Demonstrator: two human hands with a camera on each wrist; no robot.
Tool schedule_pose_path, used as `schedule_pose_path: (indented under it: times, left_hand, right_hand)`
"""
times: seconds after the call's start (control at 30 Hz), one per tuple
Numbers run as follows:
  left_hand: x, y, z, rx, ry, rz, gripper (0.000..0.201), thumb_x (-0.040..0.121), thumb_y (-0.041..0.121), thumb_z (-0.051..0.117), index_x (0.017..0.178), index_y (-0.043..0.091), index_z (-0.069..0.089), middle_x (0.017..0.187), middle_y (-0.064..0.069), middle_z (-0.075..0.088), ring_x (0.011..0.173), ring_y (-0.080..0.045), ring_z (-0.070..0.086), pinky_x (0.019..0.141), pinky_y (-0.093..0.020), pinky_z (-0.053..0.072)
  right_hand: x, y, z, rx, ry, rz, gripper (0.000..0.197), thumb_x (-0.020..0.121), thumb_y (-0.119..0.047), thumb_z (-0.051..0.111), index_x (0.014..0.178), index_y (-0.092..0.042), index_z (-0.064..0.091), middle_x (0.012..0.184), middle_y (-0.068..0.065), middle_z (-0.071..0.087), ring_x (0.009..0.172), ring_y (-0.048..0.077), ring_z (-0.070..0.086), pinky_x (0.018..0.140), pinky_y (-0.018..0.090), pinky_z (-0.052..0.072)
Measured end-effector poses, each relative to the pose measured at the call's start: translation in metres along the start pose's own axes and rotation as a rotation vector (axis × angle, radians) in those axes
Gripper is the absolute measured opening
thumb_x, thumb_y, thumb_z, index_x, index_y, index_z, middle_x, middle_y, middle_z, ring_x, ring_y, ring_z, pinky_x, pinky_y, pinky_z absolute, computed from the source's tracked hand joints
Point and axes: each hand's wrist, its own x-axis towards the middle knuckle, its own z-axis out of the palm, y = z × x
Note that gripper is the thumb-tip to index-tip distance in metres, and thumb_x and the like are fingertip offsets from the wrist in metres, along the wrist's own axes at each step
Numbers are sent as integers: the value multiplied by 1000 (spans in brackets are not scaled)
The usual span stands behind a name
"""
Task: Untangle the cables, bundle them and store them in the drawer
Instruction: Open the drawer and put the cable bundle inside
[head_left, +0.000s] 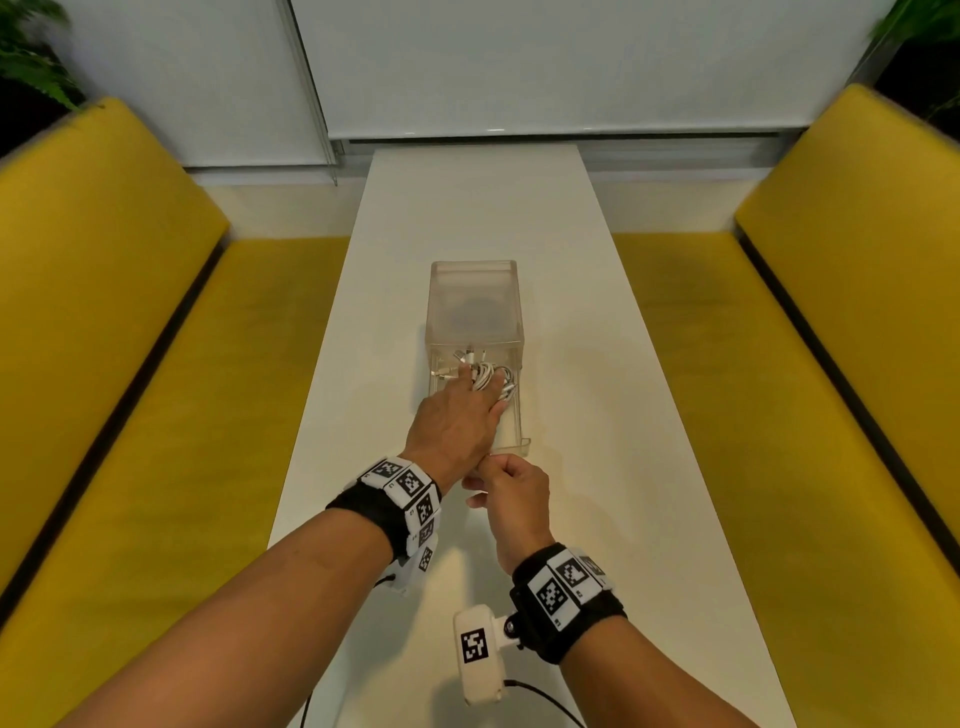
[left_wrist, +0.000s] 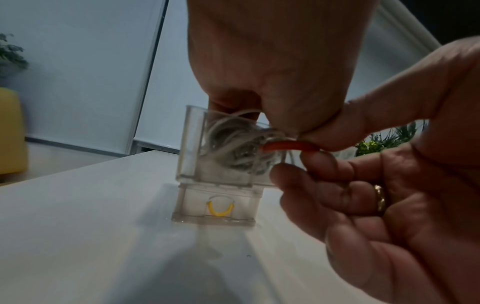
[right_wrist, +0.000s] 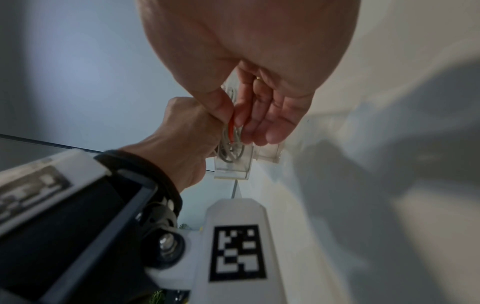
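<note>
Down on the white table (head_left: 571, 312) a small clear plastic box (head_left: 474, 301) stood with its drawer (head_left: 511, 431) pulled out toward the person. Inside that drawer lay the cables (head_left: 485, 375): thin white cords wound into a loose coil, with several pale plugs poking out at the far end, toward the box. Seen through the drawer's clear front in the left-wrist view, the coil (left_wrist: 233, 144) looked grey and crowded. A short orange-red band (left_wrist: 288, 146) showed at its near side.

The left hand (head_left: 457, 421) reached into the drawer, palm down, with its fingers over the bundle and curled onto it. The right hand (head_left: 511, 493) sat at the drawer's near end, fingers bent, thumb and forefinger pinched together on something small; from the wrist views that seemed to be the orange-red band (right_wrist: 231, 128), though I could not be sure.

Much of the coil was covered by the left hand. Whether the band went round the cables could not be made out. A yellow curved piece (left_wrist: 219, 209) showed in the clear front low down, its nature unclear.
</note>
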Motion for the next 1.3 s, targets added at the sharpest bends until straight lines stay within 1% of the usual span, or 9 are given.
schedule_pose_path:
  times: [0.13, 0.33, 0.47, 0.6, 0.73, 0.9, 1.03, 1.17, 1.3]
  left_hand:
    - [4, 1, 3, 5, 9, -3, 47, 110, 37, 30, 155, 24, 35, 154, -20, 40, 124, -36, 57, 88, -44, 52]
    - [5, -15, 1, -561, 142, -36, 35, 101, 27, 61, 134, 17, 66, 141, -12, 61, 124, -33, 61, 101, -35, 46]
    - [12, -16, -1, -422, 103, 39, 39, 107, 33, 47, 139, 16, 60, 145, -12, 53, 130, -33, 53, 104, -44, 46]
    - [22, -14, -2, -188, -16, 94, 47, 110, 30, 30, 153, 11, 38, 152, -23, 40, 142, -38, 35, 118, -49, 28]
    - [28, -14, 3, -28, 9, 80, 48, 108, 29, 34, 154, 18, 32, 153, -20, 42, 144, -36, 35, 121, -53, 18]
    - [20, -8, 3, -282, 156, 24, 50, 103, 15, 45, 152, 16, 36, 141, -9, 57, 134, -28, 48, 124, -48, 17]
    - [15, -6, -1, -482, 181, -96, 38, 104, 20, 46, 142, 13, 44, 134, -11, 61, 131, -30, 43, 113, -42, 33]
    - [13, -14, 6, -317, 258, -6, 33, 107, 26, 40, 128, 12, 61, 131, -9, 60, 120, -31, 51, 103, -42, 39]
    - [16, -14, -2, -131, 239, -18, 32, 103, 28, 37, 114, 18, 65, 122, -4, 49, 111, -26, 41, 93, -41, 31]
  right_hand:
    - [1, 0, -1, 16, 6, -9, 24, 89, 1, 58, 68, -5, 67, 74, 11, 70, 71, 21, 67, 64, 30, 56]
    - [1, -3, 7, 99, -15, 4, 20, 93, -4, 63, 75, -4, 70, 87, 14, 75, 76, 20, 69, 68, 33, 58]
    - [5, -10, 11, 160, -7, 11, 23, 94, -2, 59, 72, -6, 65, 87, 16, 72, 78, 24, 69, 72, 39, 59]
    - [17, -18, 11, 159, 10, 13, 18, 91, 4, 51, 77, -3, 60, 88, 23, 69, 77, 27, 68, 68, 37, 58]
    - [22, -20, 10, 143, -1, 20, 20, 91, 4, 51, 75, -5, 60, 86, 20, 68, 77, 27, 68, 73, 42, 59]
    - [24, -19, 10, 137, -8, 26, 21, 91, 3, 51, 74, -5, 61, 83, 17, 69, 76, 27, 68, 73, 41, 59]
    - [25, -17, 10, 149, -16, 22, 17, 92, 2, 52, 78, -3, 62, 86, 19, 70, 77, 29, 68, 71, 39, 59]
    - [25, -18, 12, 164, -22, 17, 14, 91, 0, 55, 80, -2, 63, 82, 17, 70, 76, 28, 68, 72, 39, 59]
    - [25, -18, 12, 174, -25, 8, 16, 91, 0, 55, 77, -3, 63, 81, 16, 71, 75, 25, 69, 70, 37, 58]
